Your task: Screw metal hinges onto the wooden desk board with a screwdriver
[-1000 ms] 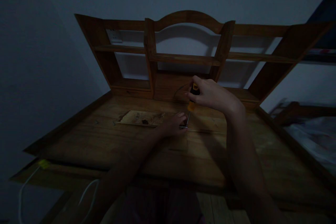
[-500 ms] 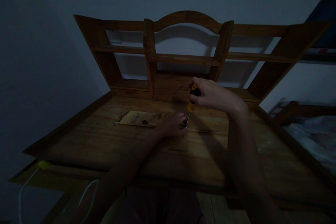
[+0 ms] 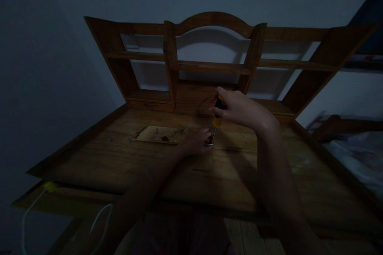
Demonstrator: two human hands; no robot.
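Observation:
My right hand is closed around the black and yellow handle of a screwdriver, held nearly upright. Its metal shaft points down onto a small metal bracket lying on the wooden desk top. My left hand rests on the desk with fingers curled, pinching that bracket against the wood. A paler rectangular panel sits in the desk top just left of my left hand. The room is dim.
A wooden hutch with shelves and an arched middle rises at the back of the desk against the wall. White cables hang at the lower left. A bed with pale bedding lies to the right.
My right hand has turned slightly on the screwdriver handle and shifted a little to the left; the left hand and bracket stay put.

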